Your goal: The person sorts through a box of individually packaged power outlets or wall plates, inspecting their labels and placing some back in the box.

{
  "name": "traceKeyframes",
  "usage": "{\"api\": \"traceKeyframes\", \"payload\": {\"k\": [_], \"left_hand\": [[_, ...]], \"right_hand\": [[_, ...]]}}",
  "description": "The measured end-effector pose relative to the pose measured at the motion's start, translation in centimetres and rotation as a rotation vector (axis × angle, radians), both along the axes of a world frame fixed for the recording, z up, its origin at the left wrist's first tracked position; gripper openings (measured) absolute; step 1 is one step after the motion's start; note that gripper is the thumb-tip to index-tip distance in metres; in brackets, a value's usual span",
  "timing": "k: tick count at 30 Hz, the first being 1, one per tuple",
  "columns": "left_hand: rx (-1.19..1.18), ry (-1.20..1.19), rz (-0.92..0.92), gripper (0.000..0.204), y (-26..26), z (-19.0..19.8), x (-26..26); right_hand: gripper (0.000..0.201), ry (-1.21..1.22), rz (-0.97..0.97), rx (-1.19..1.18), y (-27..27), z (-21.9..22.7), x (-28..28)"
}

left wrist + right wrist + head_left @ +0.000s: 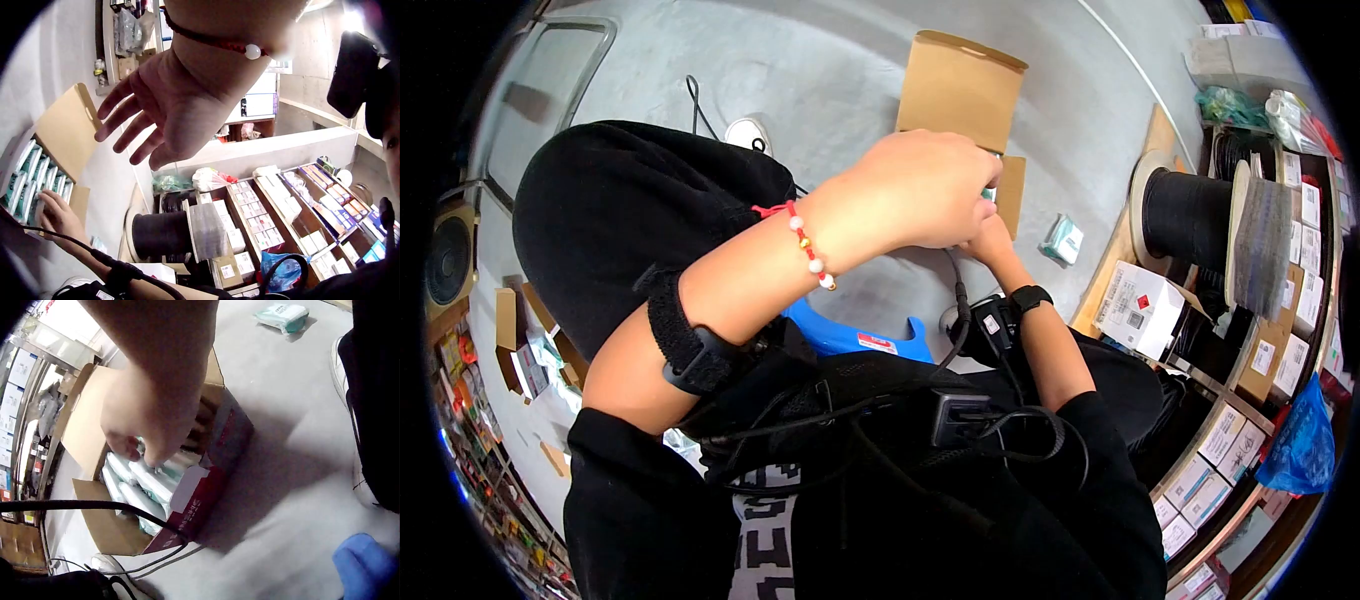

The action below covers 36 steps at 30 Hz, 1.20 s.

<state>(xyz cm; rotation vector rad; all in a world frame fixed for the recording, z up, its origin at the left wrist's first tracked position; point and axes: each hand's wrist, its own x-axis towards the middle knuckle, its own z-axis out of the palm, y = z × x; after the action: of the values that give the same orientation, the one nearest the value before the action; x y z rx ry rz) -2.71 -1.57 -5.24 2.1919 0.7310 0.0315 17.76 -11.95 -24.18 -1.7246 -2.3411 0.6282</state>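
An open cardboard box stands on the floor, holding several white and green packets in rows. My right hand reaches into it, thumb and bent finger pinching the top of one packet; that packet is mostly hidden. Above and beside the box hangs my left hand, its fingers spread and holding nothing in the left wrist view. In the head view it covers part of the box.
One loose packet lies on the floor near the box. A blue plastic object is by the legs. Right are a black cable spool, a white carton and stocked shelves. Cables cross the lap.
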Motion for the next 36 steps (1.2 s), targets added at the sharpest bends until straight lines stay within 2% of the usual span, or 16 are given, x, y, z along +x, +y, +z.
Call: {"api": "traceKeyframes", "payload": {"k": [5,8,11,14,17,20,23,26,29,32,36], "left_hand": [[-0.008,0.006,-0.012,0.023,0.1,0.0,0.1],[-0.018,0.021,-0.02,0.023,0.1,-0.1,0.1],[-0.014,0.016,-0.027,0.022,0.1,-0.1,0.1],[-0.004,0.007,-0.032,0.022,0.0,-0.2,0.1],[0.005,0.002,-0.026,0.022,0.0,-0.3,0.1],[-0.001,0.021,-0.022,0.021,0.0,-0.2,0.1],[-0.005,0.022,-0.028,0.021,0.0,-0.1,0.1],[-0.011,0.003,-0.044,0.021,-0.1,-0.4,0.0],[-0.016,-0.002,-0.037,0.021,0.0,-0.3,-0.1],[-0.006,-0.013,-0.024,0.021,0.1,-0.6,-0.4],[-0.003,-0.004,-0.026,0.021,0.1,-0.7,-0.4]], "right_hand": [[0.032,-0.079,0.084,0.034,0.2,-0.9,0.5],[0.032,-0.075,0.0,-0.162,0.3,-1.0,0.2],[0.033,-0.093,0.023,-0.103,0.2,-2.4,0.3],[0.033,-0.01,-0.01,-0.132,0.3,-1.5,0.2],[0.031,0.035,-0.046,0.018,0.6,-1.7,0.7],[0.028,0.01,-0.041,0.018,0.8,-1.7,1.0],[0.021,0.06,-0.175,-0.085,1.4,-1.1,0.1],[0.017,0.212,-0.341,-0.022,2.6,-4.3,0.4],[0.021,0.312,-0.668,-0.21,3.6,-2.3,-0.8],[0.025,0.125,-0.668,-0.204,4.0,-2.2,-0.7],[0.025,0.092,-0.681,-0.255,4.2,-1.8,-0.6]]}}
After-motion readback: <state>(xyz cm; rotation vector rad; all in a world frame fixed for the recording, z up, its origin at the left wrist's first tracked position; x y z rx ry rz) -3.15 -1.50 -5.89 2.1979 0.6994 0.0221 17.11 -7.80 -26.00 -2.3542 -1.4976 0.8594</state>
